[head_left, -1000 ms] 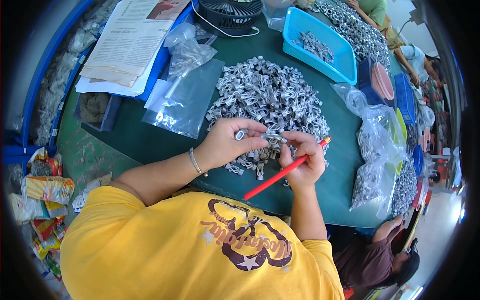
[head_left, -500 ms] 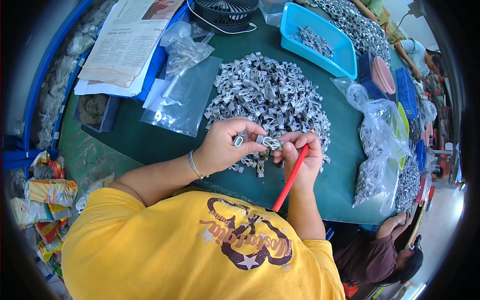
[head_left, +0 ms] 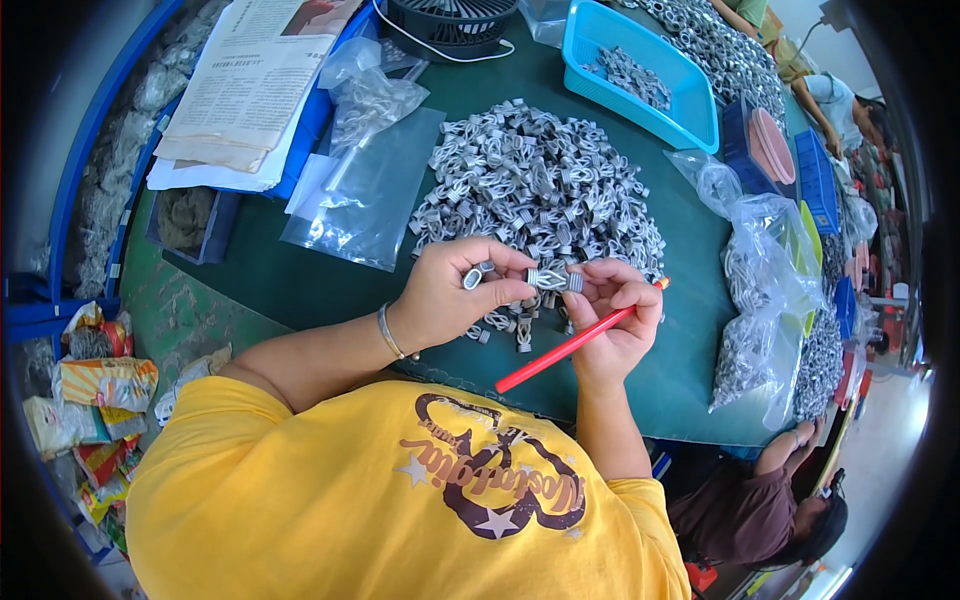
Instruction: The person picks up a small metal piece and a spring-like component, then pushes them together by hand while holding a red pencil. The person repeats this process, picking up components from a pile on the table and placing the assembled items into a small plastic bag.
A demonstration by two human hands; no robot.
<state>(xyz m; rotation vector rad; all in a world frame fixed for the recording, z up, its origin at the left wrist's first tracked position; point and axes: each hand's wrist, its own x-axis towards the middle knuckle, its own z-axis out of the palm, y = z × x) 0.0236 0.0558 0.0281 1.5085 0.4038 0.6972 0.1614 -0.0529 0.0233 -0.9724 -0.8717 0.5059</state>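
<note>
Between my two hands is a small grey metal piece with looped wires in its middle and a ribbed collar at each end. My left hand pinches one end with thumb and forefinger. Another small grey ring-shaped part is tucked in its curled fingers. My right hand has its fingertips at the other end of the metal piece. A slim red rod with an orange-yellow tip lies across that hand, held slantwise. Just beyond is a large heap of similar grey pieces on the green table.
A blue basket with small metal parts stands at the back. Flat plastic bags and newspapers are on the left, a black fan behind. A filled clear bag lies right. Another person sits at the lower right.
My right hand has turned, swinging the red rod's lower end leftward to a flatter slant. The metal piece now lies straighter between my hands, showing both collars.
</note>
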